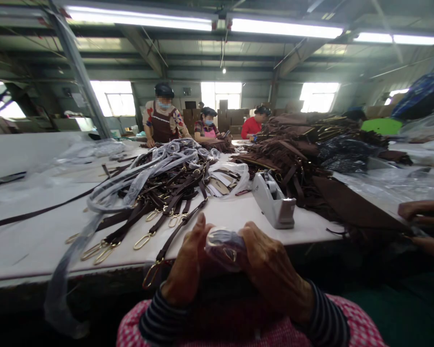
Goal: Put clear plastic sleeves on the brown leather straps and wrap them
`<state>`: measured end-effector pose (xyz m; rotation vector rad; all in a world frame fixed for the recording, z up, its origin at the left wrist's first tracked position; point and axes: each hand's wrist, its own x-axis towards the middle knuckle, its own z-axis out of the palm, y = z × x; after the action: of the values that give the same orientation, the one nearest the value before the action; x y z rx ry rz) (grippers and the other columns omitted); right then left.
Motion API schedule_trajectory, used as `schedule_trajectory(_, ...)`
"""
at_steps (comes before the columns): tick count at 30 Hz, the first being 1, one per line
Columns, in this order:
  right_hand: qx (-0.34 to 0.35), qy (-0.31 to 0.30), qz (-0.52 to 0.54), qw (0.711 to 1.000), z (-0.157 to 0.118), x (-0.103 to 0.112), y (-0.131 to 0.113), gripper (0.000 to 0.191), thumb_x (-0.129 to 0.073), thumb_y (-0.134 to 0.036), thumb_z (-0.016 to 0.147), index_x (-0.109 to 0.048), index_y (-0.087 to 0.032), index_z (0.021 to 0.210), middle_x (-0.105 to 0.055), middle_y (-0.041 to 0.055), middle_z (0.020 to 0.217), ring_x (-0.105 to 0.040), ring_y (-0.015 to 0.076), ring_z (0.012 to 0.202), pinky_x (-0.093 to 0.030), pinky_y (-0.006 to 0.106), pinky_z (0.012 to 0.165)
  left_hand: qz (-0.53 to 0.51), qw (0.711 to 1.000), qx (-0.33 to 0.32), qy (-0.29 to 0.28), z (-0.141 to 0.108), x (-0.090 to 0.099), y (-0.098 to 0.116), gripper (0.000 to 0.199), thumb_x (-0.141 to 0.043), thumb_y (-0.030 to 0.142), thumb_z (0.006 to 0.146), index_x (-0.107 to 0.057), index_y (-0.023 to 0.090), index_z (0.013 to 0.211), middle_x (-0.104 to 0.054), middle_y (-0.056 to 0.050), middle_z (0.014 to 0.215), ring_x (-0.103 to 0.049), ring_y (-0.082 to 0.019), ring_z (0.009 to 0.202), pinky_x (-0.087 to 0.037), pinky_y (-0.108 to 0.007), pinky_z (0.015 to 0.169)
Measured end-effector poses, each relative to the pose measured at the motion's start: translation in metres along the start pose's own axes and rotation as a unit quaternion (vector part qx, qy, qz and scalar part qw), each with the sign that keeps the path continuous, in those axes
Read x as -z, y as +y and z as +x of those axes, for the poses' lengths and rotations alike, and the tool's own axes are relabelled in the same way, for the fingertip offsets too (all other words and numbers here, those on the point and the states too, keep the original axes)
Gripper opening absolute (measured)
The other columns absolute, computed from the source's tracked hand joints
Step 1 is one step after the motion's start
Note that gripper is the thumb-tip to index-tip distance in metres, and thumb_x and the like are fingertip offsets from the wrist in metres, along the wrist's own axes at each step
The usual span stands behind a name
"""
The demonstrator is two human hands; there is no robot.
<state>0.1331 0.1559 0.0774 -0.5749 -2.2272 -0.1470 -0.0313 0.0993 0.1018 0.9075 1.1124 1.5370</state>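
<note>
Between my two hands, at the table's front edge, is a plastic-wrapped bundle (224, 246) with a small metal ring showing through the film. My left hand (188, 260) presses on its left side, thumb pointing up. On the right side, my right hand (271, 262) wraps its fingers round the bundle. Brown straps with gold-coloured clips (166, 205) lie in a heap to the left, partly under grey plastic-wrapped strips (144, 176). A grey tape dispenser (274, 201) stands just beyond my right hand.
Brown fabric pieces (296, 144) are piled high on the right of the white table (32, 246). Another person's hands (428, 226) are at the right edge. Three people work at the far side. Clear plastic (412, 185) lies at the right; a wrapped strip hangs off the front left.
</note>
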Motion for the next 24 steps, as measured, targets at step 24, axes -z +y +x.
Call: schedule_trajectory(24,0.071,-0.318,0.086,0.941,0.046,-0.044,0.093,0.038,-0.061,-0.036,0.1,-0.056,-0.028,0.137,-0.055,0.0094,0.137,-0.061,0.0254,0.115,-0.055,0.036,0.089,0.432,0.836,-0.22,-0.259,0.085,0.084,-0.017,0.025,-0.075,0.037,0.087,-0.068,0.018,0.102,-0.069,-0.01,0.117,-0.059,-0.027,0.115,-0.046,-0.041,0.103)
